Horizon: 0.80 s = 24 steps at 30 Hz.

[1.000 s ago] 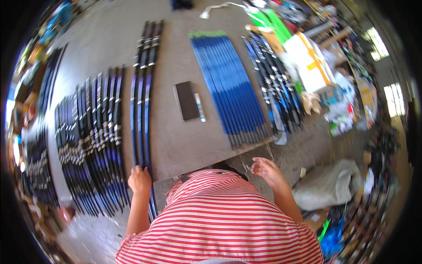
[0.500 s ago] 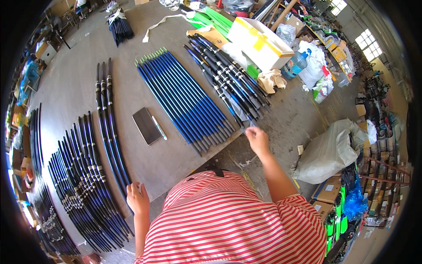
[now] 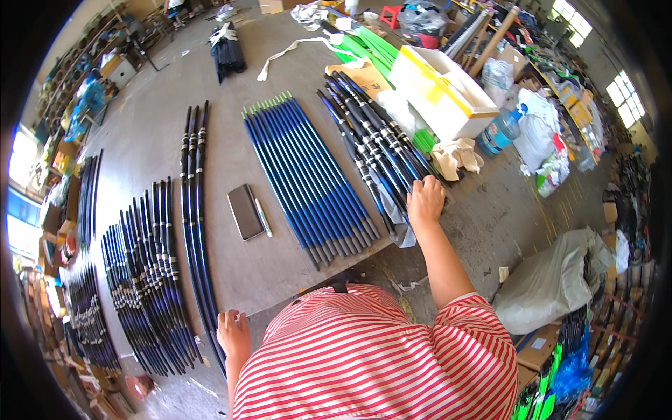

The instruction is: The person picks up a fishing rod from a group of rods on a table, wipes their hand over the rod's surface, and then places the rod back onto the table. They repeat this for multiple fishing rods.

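Note:
My right hand is closed over the near ends of a pile of dark fishing rods with silver fittings; how many it grips is hidden. A thin grey plastic sleeve hangs below that pile at the table's edge. My left hand is at the near table edge, fingers loosely apart and holding nothing, beside the lower ends of three long dark rods. Between the hands lies a neat row of blue rods with light green tips. A phone and a white pen lie left of this row.
More rods are fanned out at the left, with another group beyond. A white and yellow foam box, crumpled brown paper and a blue-tinted water bottle stand back right. A large grey sack lies on the floor.
My right hand has moved from the plastic sleeve at the table edge up onto the near ends of the dark rods. My left hand stays beside the three rods. The view has shifted slightly.

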Tool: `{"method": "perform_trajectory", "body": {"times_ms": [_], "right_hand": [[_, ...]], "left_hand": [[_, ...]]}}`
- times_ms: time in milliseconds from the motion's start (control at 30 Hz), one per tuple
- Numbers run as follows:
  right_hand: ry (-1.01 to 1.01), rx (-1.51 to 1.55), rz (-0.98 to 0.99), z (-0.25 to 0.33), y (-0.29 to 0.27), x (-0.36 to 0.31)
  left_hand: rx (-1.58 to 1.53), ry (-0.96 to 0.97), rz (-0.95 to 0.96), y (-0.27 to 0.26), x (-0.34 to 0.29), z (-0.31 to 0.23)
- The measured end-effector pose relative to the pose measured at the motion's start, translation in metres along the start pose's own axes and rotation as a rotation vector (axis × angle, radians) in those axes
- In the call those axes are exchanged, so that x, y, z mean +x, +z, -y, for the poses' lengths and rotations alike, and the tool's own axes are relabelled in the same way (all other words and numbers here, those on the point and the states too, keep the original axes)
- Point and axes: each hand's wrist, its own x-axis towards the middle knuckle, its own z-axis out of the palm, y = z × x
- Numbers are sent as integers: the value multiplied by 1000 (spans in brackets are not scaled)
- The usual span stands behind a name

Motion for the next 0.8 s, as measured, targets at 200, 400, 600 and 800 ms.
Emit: {"method": "perform_trajectory", "body": {"times_ms": [200, 400, 600, 800], "right_hand": [[-15, 124, 83, -5, -2, 5], [161, 458, 149, -5, 6, 2], [301, 1223, 45, 32, -16, -25], [410, 2384, 855, 112, -86, -65]], "left_hand": [[44, 10, -7, -3, -10, -19], [82, 64, -3, -4, -11, -34], [-165, 64, 106, -8, 14, -65], [-789, 404, 230, -24, 49, -155]]}}
